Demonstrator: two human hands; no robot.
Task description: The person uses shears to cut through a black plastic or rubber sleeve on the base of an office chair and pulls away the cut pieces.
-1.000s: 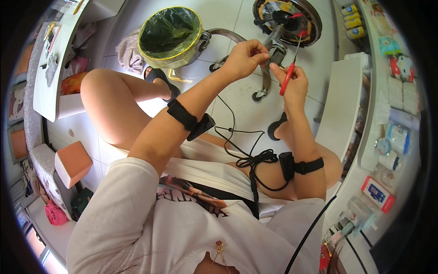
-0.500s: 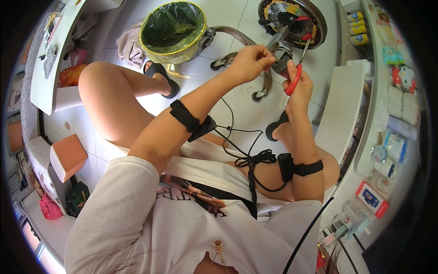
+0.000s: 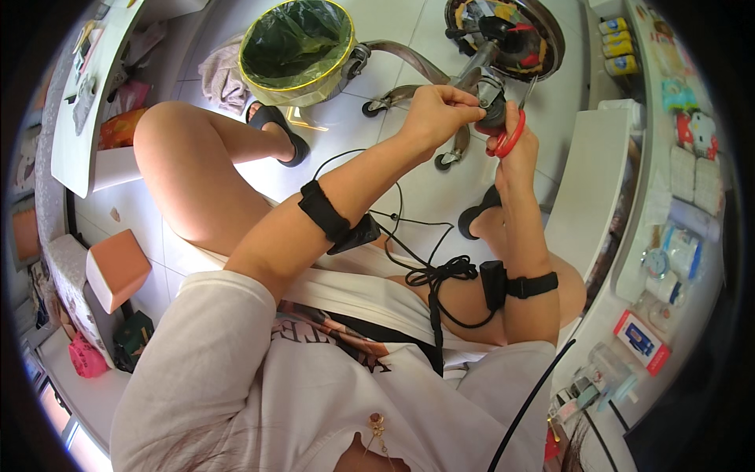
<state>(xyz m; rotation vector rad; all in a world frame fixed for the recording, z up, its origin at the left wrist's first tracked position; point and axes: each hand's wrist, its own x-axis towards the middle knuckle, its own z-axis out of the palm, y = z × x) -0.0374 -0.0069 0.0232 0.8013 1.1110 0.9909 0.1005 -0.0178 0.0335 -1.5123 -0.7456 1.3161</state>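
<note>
A: Item one, nearest the camera?
B: White sleeves and a printed shirt front. Black straps with small units on both forearms, joined by a knotted black cable (image 3: 437, 274) lying over the lap.

A: Item two, the hands?
B: Left hand (image 3: 435, 112) raised over the floor, fingers pinched shut on a small part at the end of a grey metal piece (image 3: 489, 88); what exactly sits between the fingertips is too small to tell. Right hand (image 3: 513, 145) just beside it, closed through the handles of red-handled scissors (image 3: 510, 127), blades pointing up and away from the person. The two hands nearly touch.

A: Item three, where is the metal piece?
B: Between the hands, held above the white tiled floor (image 3: 377, 118), level with the chair base beyond.

A: Item four, farther out?
B: A curved chair base with castors (image 3: 397, 93) on the tiles. Black sandal (image 3: 277, 132) on the left foot. A round bin lined with a dark bag (image 3: 297, 49), yellow rim. A round dish-like unit with red and black parts (image 3: 503, 35) at the top. White shelf (image 3: 590, 181) to the right, an orange box (image 3: 116, 267) to the left.
</note>
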